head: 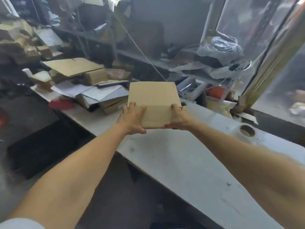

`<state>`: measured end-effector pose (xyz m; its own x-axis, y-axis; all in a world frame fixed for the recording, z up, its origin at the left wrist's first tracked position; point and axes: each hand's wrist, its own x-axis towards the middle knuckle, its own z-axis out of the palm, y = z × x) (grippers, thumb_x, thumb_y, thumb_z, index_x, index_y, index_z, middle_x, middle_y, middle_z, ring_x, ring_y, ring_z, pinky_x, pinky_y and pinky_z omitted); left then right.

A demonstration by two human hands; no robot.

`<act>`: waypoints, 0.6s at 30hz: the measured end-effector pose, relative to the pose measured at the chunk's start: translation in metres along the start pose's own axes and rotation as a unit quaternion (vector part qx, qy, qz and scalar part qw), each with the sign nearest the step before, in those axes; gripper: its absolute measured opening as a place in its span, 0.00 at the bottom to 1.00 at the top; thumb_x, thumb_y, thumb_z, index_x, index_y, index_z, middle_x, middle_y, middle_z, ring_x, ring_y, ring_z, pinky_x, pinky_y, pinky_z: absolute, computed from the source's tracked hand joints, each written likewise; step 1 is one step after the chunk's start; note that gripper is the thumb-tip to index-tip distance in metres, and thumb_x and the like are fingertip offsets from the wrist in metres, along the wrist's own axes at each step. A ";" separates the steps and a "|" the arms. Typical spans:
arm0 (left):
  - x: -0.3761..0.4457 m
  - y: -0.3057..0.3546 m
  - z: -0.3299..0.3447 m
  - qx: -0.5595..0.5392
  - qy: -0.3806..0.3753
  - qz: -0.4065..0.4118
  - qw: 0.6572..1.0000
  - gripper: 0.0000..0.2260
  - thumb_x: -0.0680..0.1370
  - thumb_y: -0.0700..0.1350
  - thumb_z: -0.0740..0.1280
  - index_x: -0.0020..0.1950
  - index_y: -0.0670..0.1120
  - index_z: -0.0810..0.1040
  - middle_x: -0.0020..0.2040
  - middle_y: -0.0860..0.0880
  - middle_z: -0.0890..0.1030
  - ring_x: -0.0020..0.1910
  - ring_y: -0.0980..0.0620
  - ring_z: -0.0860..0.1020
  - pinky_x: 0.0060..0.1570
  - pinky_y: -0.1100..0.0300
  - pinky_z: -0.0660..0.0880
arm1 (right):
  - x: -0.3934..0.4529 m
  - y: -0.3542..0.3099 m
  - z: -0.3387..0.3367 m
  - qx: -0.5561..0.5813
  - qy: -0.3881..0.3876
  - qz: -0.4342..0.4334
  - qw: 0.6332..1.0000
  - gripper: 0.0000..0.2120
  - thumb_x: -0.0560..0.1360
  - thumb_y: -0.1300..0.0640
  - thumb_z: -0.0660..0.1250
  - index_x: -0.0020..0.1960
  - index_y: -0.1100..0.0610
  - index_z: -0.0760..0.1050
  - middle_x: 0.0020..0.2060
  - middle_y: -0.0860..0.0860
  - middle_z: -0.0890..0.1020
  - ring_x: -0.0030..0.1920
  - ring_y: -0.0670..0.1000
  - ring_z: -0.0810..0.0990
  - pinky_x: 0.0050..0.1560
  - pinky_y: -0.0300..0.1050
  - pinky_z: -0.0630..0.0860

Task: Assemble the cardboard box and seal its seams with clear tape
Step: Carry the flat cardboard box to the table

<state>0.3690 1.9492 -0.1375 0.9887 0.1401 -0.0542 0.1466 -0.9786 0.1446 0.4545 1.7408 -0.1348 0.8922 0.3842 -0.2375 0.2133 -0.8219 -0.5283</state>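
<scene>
A plain brown cardboard box (154,96) is held out in front of me above the white table (189,162), still mostly flat with a fold line across it. My left hand (131,119) grips its near left edge, fingers on top and thumb underneath. My right hand (179,118) grips the near right edge the same way. A roll of clear tape (247,131) lies on the table to the right, apart from both hands.
Flat cardboard sheets (74,66), small boxes, papers and a red object (61,103) pile up on the table's far left. Shelves with plastic bags (219,48) stand behind. A plastic-covered frame (270,55) rises at the right. Dark floor lies below left.
</scene>
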 end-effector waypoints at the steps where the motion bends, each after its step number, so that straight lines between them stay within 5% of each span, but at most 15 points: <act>1: 0.013 0.006 0.002 0.003 -0.001 0.009 1.000 0.46 0.62 0.60 0.78 0.74 0.58 0.57 0.70 0.42 0.56 0.64 0.37 0.60 0.66 0.44 0.65 | 0.007 0.008 -0.004 -0.001 0.004 0.010 1.000 0.44 0.61 0.44 0.81 0.68 0.50 0.59 0.56 0.54 0.60 0.57 0.59 0.71 0.50 0.54 0.82; 9: 0.098 0.038 0.010 0.017 -0.007 0.101 0.995 0.46 0.61 0.62 0.77 0.73 0.56 0.59 0.70 0.41 0.58 0.63 0.37 0.62 0.64 0.45 0.67 | 0.037 0.046 -0.037 -0.011 0.052 0.083 0.995 0.45 0.63 0.43 0.79 0.70 0.51 0.57 0.63 0.57 0.61 0.56 0.58 0.72 0.56 0.54 0.79; 12: 0.116 0.052 0.023 0.003 -0.034 0.139 0.990 0.48 0.61 0.61 0.78 0.75 0.58 0.56 0.72 0.42 0.56 0.64 0.38 0.61 0.65 0.46 0.66 | 0.032 0.062 -0.040 -0.008 0.056 0.131 0.990 0.44 0.66 0.44 0.78 0.71 0.51 0.57 0.63 0.56 0.61 0.55 0.56 0.71 0.53 0.49 0.78; 18: 0.139 0.074 0.048 -0.024 -0.092 0.224 0.970 0.50 0.61 0.60 0.78 0.77 0.59 0.55 0.74 0.42 0.53 0.67 0.38 0.58 0.69 0.47 0.65 | 0.012 0.085 -0.030 0.029 0.062 0.234 0.970 0.45 0.64 0.43 0.78 0.72 0.49 0.56 0.60 0.56 0.61 0.58 0.60 0.72 0.52 0.54 0.81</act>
<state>0.5157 1.8886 -0.1816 0.9314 -0.3319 -0.1495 -0.2917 -0.9261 0.2392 0.4951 1.6629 -0.1574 0.9278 -0.0810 -0.3641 -0.2452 -0.8680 -0.4317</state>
